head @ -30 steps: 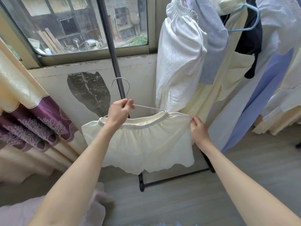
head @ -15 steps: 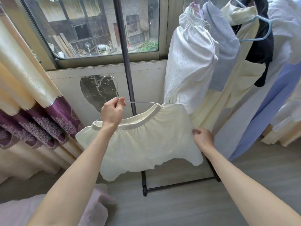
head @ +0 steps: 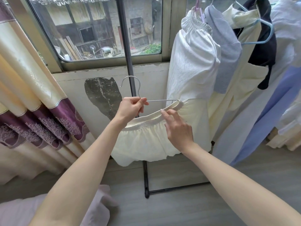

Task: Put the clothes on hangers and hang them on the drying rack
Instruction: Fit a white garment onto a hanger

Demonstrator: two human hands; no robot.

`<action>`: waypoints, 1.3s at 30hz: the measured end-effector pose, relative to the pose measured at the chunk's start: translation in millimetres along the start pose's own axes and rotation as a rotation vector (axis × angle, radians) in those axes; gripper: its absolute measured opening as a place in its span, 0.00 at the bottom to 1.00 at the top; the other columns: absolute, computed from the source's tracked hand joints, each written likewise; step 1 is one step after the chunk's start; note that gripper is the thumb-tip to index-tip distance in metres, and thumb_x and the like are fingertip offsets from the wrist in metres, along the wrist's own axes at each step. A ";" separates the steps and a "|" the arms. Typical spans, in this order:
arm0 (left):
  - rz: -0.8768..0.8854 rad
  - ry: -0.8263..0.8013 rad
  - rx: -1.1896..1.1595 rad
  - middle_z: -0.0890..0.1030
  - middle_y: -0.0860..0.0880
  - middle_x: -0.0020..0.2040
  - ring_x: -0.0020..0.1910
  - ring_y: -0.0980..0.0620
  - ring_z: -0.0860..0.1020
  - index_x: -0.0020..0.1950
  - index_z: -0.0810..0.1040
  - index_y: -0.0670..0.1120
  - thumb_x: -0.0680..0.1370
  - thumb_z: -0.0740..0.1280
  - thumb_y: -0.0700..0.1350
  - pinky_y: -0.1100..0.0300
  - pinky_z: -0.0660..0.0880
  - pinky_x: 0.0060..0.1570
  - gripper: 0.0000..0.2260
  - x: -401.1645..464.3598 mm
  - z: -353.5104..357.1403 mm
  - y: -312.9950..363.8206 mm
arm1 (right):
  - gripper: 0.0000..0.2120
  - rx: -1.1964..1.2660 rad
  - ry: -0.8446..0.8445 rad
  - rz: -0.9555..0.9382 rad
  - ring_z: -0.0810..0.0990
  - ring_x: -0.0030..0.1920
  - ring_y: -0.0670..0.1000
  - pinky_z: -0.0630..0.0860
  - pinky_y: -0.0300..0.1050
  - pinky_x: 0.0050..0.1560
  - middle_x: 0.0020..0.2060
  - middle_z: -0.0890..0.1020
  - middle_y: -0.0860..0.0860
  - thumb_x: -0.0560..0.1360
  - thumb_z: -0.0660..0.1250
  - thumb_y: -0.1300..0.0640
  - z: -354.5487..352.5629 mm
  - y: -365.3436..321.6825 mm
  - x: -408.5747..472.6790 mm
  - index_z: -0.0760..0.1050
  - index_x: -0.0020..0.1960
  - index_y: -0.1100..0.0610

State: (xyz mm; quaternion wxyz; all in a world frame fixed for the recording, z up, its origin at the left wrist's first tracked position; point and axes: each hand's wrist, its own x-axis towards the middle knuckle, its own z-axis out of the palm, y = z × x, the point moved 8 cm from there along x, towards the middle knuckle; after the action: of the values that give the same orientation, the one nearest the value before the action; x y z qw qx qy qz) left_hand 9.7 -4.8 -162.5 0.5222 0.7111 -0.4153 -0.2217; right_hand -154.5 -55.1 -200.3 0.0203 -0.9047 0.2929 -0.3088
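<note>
The left hand (head: pixel 131 107) pinches a thin wire hanger (head: pixel 138 93) at the base of its hook, holding it in the air in front of the drying rack's dark upright pole (head: pixel 126 46). Cream shorts (head: pixel 154 137) of soft, gathered fabric hang from the hanger, their ruched elastic waistband running from just below the left hand up to the hanger's right end, where the wire disappears into the cloth. The right hand (head: pixel 178 129) is at the middle of that waistband, its thumb and forefinger appearing to nip the upper edge while the other fingers spread loosely; the grip itself is partly hidden. The scalloped hem of the shorts falls free above the rack's black foot bar (head: pixel 179 188) on the grey plank floor (head: pixel 187 209). Right of the pole, already on the rack, hang a crinkled white garment (head: pixel 193 62), a grey one (head: pixel 226 51) and a pale yellow one (head: pixel 242 75). A purple-banded curtain (head: pixel 32 95) drapes at the left.
</note>
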 end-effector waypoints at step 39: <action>0.082 -0.106 0.452 0.79 0.45 0.58 0.59 0.48 0.75 0.59 0.77 0.41 0.76 0.63 0.56 0.57 0.69 0.57 0.21 35.8 21.0 60.0 | 0.09 0.928 -0.555 0.411 0.66 0.19 0.46 0.63 0.35 0.21 0.19 0.72 0.51 0.74 0.61 0.63 -47.5 -9.3 74.7 0.76 0.41 0.68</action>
State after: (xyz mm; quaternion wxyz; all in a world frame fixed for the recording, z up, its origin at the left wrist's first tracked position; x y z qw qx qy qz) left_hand -7.6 -52.6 -110.2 0.3358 0.7799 -0.5096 -0.1386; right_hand -129.1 -81.1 -119.0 0.5506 -0.7726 0.2804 -0.1456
